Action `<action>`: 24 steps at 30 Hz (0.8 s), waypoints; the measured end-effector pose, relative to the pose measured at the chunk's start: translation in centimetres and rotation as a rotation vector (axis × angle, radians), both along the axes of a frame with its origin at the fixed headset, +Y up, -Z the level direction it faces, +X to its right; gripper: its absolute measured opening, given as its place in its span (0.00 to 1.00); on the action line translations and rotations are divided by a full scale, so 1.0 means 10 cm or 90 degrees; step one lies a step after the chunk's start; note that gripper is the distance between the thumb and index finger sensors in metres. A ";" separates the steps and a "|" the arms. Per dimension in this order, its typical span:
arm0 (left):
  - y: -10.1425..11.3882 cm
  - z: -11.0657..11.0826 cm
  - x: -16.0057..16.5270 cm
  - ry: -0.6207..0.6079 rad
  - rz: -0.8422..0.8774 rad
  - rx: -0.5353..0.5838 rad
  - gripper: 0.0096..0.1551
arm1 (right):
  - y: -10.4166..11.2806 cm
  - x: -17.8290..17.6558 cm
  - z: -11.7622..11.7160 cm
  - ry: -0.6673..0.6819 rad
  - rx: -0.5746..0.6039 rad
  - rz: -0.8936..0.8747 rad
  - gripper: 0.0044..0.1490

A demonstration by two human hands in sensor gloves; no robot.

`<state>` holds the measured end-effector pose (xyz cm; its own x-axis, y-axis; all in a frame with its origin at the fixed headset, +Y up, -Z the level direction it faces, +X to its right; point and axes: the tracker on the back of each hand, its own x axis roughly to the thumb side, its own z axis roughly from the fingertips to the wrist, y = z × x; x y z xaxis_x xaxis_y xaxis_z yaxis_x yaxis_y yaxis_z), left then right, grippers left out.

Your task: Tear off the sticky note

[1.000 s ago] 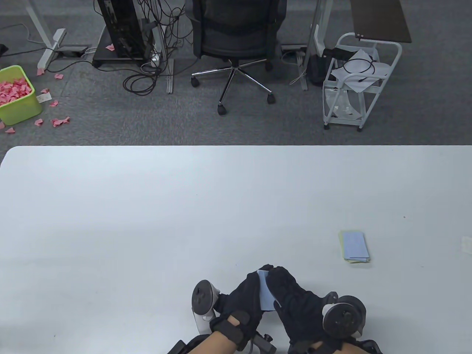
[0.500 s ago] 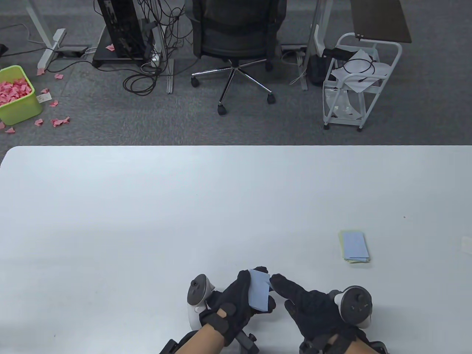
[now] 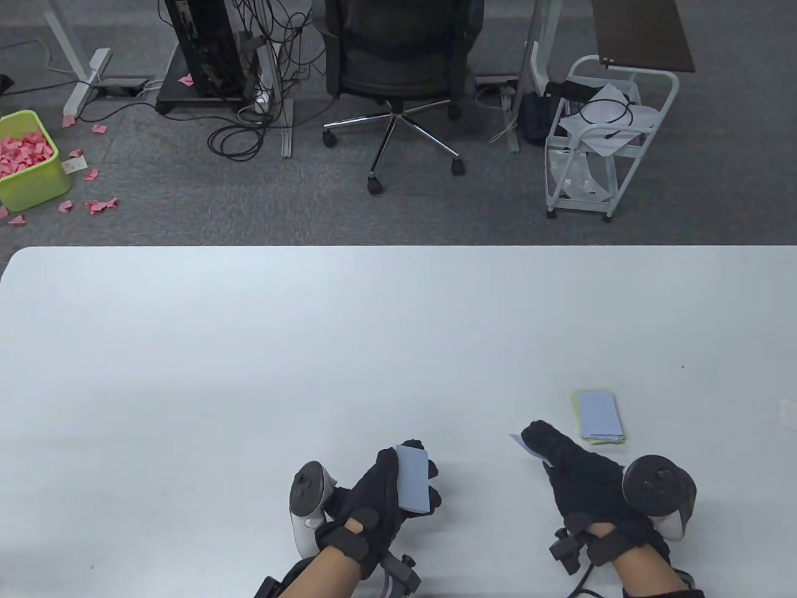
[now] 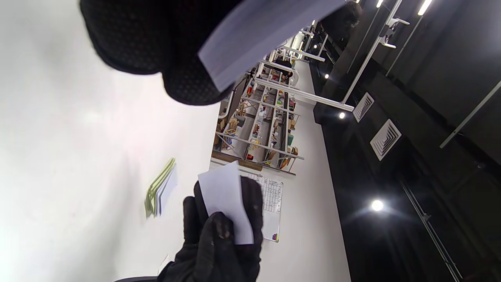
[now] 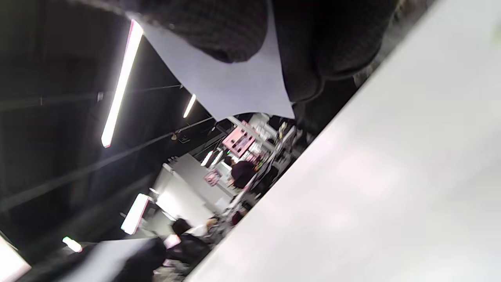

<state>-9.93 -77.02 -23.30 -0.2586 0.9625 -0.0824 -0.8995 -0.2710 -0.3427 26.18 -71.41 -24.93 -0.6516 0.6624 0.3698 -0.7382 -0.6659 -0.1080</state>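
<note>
My left hand (image 3: 389, 486) grips a pale blue sticky note pad (image 3: 413, 477) near the table's front edge; the pad also shows at the top of the left wrist view (image 4: 258, 35). My right hand (image 3: 560, 458) pinches a single pale blue sticky note (image 3: 523, 445), apart from the pad and to its right. The note shows flat between the fingers in the left wrist view (image 4: 227, 201) and in the right wrist view (image 5: 227, 90).
A small pile of blue and yellow-green notes (image 3: 599, 417) lies on the white table (image 3: 249, 349) just beyond my right hand. A white slip (image 3: 788, 413) sits at the table's right edge. Beyond the table are an office chair (image 3: 398, 68), a white cart (image 3: 601, 137) and a green bin (image 3: 28, 159).
My hands have moved apart: the right hand pulled one note off the pad and carried it right, towards the pile. The left hand shifted slightly left with the pad.
</note>
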 end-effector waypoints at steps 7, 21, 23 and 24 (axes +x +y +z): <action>0.08 0.00 -0.05 0.011 0.013 0.016 0.45 | -0.12 0.52 -0.23 -0.159 -0.027 0.155 0.26; 0.07 -0.02 -0.04 0.016 0.000 0.029 0.45 | -0.32 0.75 -0.77 -0.181 -0.137 0.226 0.27; 0.07 -0.03 -0.04 0.016 -0.004 0.031 0.45 | -0.36 0.75 -0.80 -0.176 -0.143 0.231 0.27; 0.07 -0.03 -0.04 0.017 -0.006 0.031 0.45 | -0.37 0.74 -0.84 -0.170 -0.159 0.231 0.27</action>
